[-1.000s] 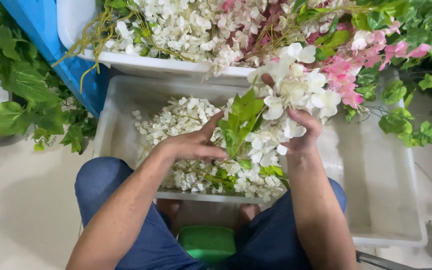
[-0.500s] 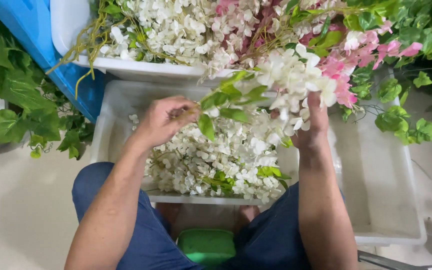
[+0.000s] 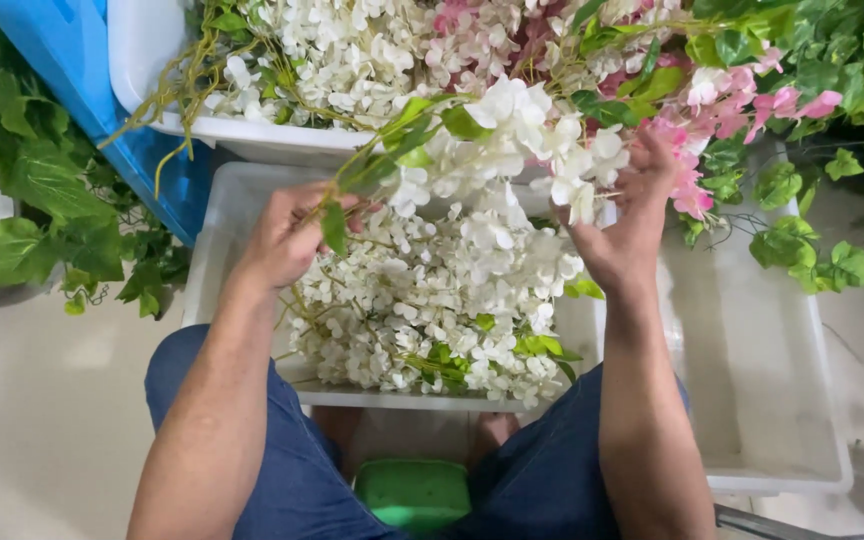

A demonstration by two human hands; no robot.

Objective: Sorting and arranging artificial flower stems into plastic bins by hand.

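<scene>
White flower garland [image 3: 512, 140], leafy, seemingly horizontal

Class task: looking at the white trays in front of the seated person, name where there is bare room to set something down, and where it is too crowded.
Free: the right part of the near tray, beyond the right hand. Crowded: its left part, heaped with white flowers, and the far tub, full of blossoms.

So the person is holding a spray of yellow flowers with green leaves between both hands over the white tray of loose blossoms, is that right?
Not quite: the flowers are white, not yellow. The head view shows the left hand and the right hand holding a spray of white flowers with green leaves between them, over the white tray of loose blossoms.
</scene>
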